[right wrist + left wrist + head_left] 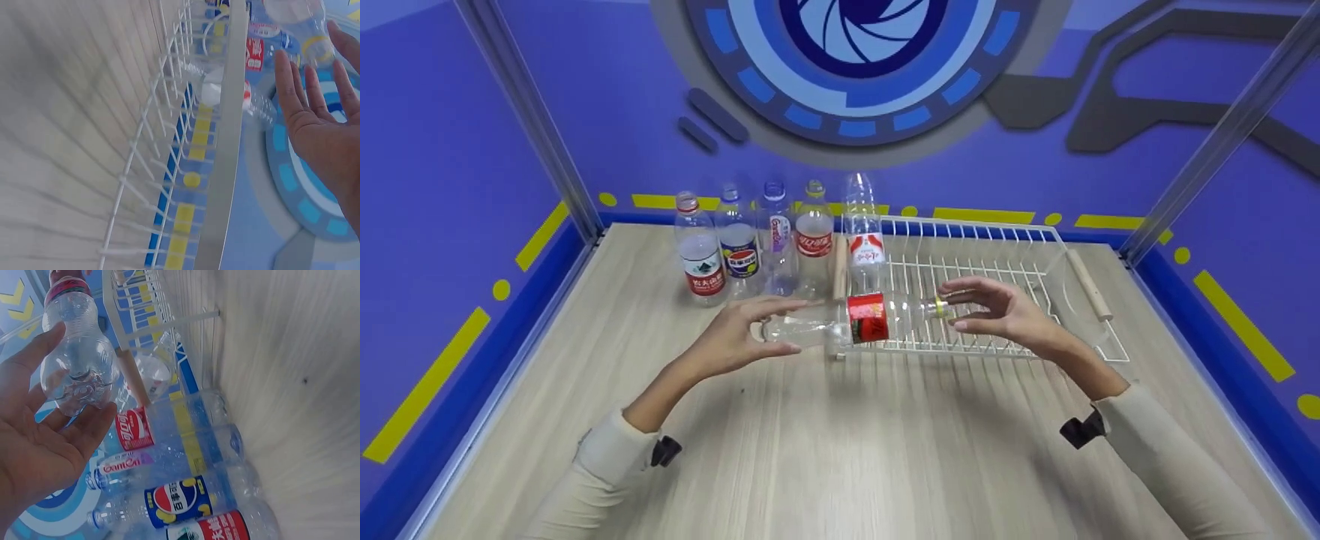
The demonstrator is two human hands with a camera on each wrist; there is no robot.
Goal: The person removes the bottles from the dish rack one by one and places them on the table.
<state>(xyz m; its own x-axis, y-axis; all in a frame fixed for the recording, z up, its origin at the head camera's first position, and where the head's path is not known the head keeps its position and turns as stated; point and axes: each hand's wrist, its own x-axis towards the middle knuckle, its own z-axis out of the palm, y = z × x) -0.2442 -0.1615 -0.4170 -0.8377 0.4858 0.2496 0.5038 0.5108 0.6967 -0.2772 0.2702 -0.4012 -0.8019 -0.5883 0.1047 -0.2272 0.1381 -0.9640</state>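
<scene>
A clear plastic bottle with a red label (868, 318) lies level in the air above the front left part of a white wire rack (975, 352). Its base is between the thumb and fingers of my left hand (731, 337), which holds it. My right hand (1011, 319) is at the neck end, by the yellow ring, with fingers spread and fairly straight; whether they touch the neck I cannot tell. From the left wrist, the bottle's ridged base (81, 379) shows against the fingers. Another clear bottle with a red and white label (866, 251) stands at the rack's left end.
Left of the rack, several empty capless bottles stand in a row: a red-and-white-labelled one (703, 266), a blue-labelled one (741, 259), a purple-ringed one (778, 240) and a red-labelled one (814, 240). The rack has wooden handles (1089, 285). Blue walls enclose the wooden table (825, 465).
</scene>
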